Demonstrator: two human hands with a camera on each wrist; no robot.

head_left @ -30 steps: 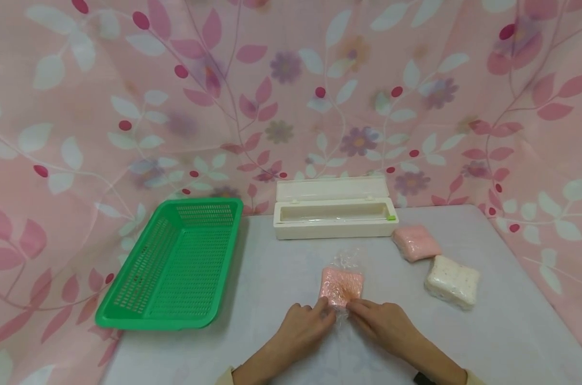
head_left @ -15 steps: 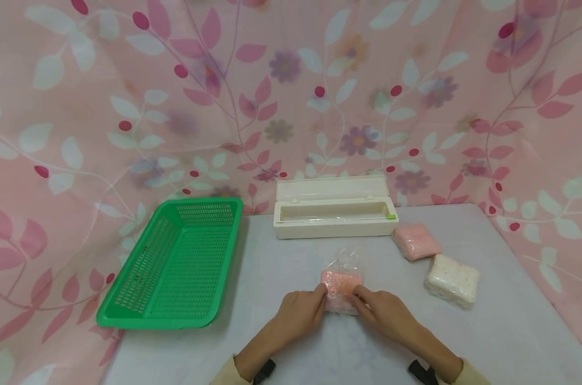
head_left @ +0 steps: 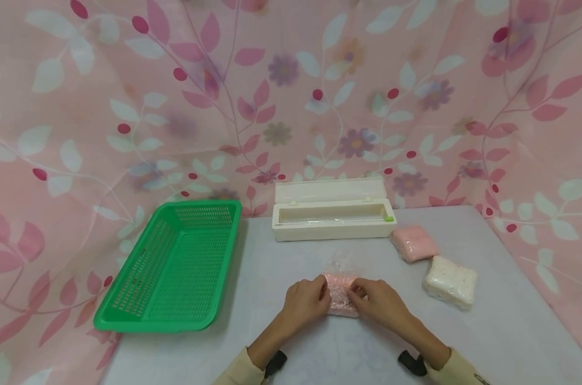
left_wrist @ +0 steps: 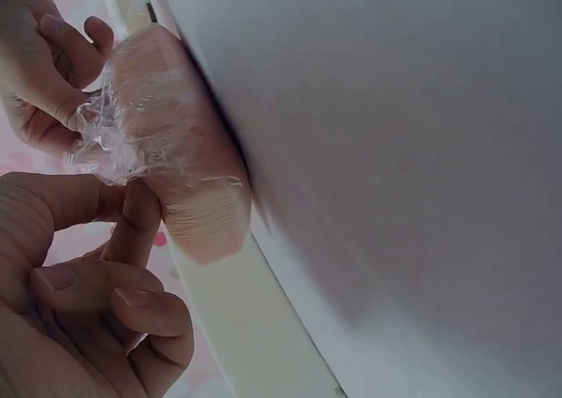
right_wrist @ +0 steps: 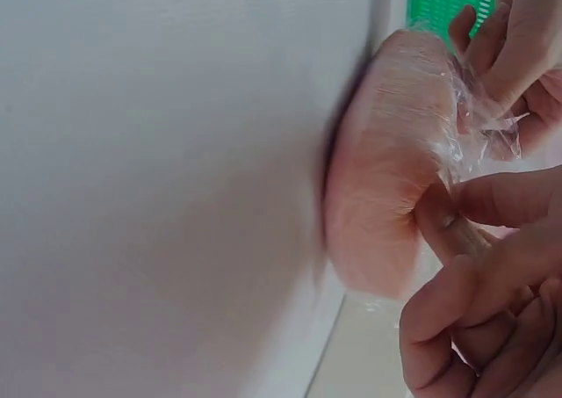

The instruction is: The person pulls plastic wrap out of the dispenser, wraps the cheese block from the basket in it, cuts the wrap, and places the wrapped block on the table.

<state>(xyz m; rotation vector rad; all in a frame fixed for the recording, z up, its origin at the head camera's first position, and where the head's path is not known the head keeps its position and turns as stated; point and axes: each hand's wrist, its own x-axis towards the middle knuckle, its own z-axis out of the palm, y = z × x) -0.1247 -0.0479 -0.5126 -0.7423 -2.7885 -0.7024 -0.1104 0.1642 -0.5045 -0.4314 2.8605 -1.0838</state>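
A pink, square, soft-looking block (head_left: 343, 310) lies on the table in clear cling film (left_wrist: 114, 139); its kind is hard to tell. At its left side my left hand (head_left: 304, 300) pinches the film between thumb and forefinger, other fingers curled. My right hand (head_left: 381, 303) pinches the film from the right, close to the left hand. Gathered film bunches on top of the block between the two hands in the right wrist view. A loose flap of film spreads past the block's far edge. The fingertips partly cover the block's top.
Behind stands a white cling film box (head_left: 334, 230) with its lid raised and a green slider. To the right lie a wrapped pink block (head_left: 414, 243) and a wrapped whitish block (head_left: 450, 280). A green basket (head_left: 216, 299) stands at left. A floral curtain hangs behind.
Both hands have moved from the block's near edge up over its top, bringing the near film with them. The fingers are now more curled. Box, basket and other blocks have stayed put.
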